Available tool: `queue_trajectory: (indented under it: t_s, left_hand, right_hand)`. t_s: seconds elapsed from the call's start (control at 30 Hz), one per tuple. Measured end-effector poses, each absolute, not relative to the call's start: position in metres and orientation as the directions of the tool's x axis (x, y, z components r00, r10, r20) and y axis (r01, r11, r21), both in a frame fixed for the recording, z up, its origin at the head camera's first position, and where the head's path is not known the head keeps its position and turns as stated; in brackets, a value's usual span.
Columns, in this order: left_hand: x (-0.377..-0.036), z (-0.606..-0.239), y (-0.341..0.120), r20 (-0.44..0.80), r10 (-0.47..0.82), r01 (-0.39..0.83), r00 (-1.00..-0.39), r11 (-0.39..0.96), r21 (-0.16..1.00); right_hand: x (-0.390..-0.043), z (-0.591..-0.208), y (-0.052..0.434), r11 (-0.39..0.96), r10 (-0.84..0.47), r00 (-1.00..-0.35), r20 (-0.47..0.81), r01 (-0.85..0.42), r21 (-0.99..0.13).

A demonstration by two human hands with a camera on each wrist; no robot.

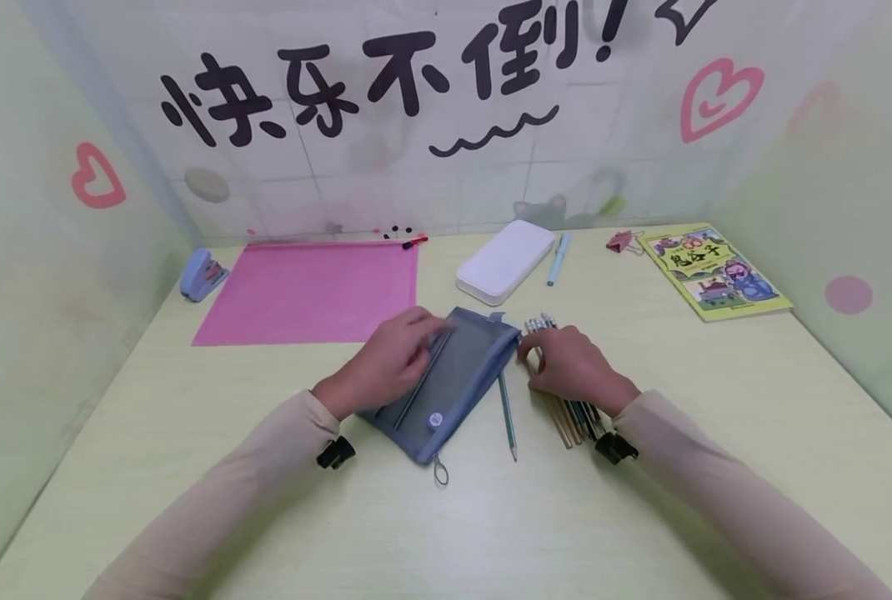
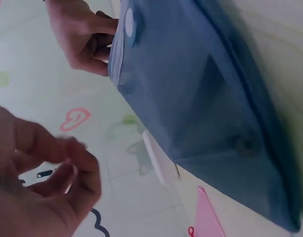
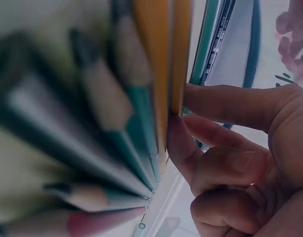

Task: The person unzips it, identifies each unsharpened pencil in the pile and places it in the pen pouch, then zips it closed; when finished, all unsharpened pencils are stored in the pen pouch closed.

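Fingers of the right hand (image 1: 575, 363) curl over a bundle of pencils (image 1: 568, 410) lying on the pale green table (image 1: 191, 467); the right wrist view shows the thumb (image 3: 230, 106) and curled fingertips pinching against the side of the yellow and teal shafts, whose sharpened tips fan out toward the camera. The left hand (image 1: 389, 358) lies on top of a blue mesh pencil pouch (image 1: 453, 379), its fingers loosely bent over the upper edge near the zip; whether they actually pinch the fabric cannot be told from the head view, and in the left wrist view the fingers are blurred and hold nothing that can be made out. The pouch rests flat in the middle of the table, just to the left of the pencil bundle, with its pull ring (image 1: 441, 472) toward the person. One teal pencil (image 1: 508, 417) lies alone between the pouch and the bundle. Farther back are a white case (image 1: 506, 260) with a light blue pen (image 1: 558, 258) beside it, a pink zip folder (image 1: 311, 292), a blue stapler (image 1: 202, 273) at the far left, a red binder clip (image 1: 620, 242) and a yellow-green booklet (image 1: 712, 271) at the far right.
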State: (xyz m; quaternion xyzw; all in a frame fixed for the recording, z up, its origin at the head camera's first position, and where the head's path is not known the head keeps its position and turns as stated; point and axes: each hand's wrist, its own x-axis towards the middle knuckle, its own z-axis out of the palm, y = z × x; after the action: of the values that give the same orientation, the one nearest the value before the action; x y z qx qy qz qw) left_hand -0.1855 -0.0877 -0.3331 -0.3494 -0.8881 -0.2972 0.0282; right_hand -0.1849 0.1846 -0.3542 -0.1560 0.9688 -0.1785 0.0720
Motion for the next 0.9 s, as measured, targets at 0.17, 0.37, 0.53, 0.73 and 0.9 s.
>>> queue_trajectory:
  t_s: [0.17,0.37,0.53,0.73,0.9]
  left_hand:
    - [-0.178,-0.337,-0.071,0.076,0.627,0.601,-0.775,0.696,0.392]
    - [-0.172,-0.348,-0.046,-0.012,0.651,0.644,-0.759,0.754,0.126]
    - [-0.172,-0.347,-0.041,0.043,0.677,0.675,-0.735,0.722,0.154]
    - [-0.181,-0.333,-0.061,0.103,0.679,0.661,-0.727,0.65,0.375]
    - [-0.187,-0.319,-0.083,0.078,0.65,0.6,-0.756,0.641,0.478]
  right_hand:
    - [-0.186,-0.353,0.183,0.895,-0.333,-0.937,-0.101,-0.281,-0.345]
    - [-0.187,-0.354,0.182,0.892,-0.346,-0.934,-0.09,-0.298,-0.34]
    - [-0.187,-0.357,0.183,0.885,-0.356,-0.932,-0.067,-0.314,-0.344]
    - [-0.189,-0.356,0.179,0.893,-0.326,-0.939,-0.106,-0.269,-0.36]
    - [-0.192,-0.355,0.178,0.885,-0.307,-0.947,-0.096,-0.247,-0.394]
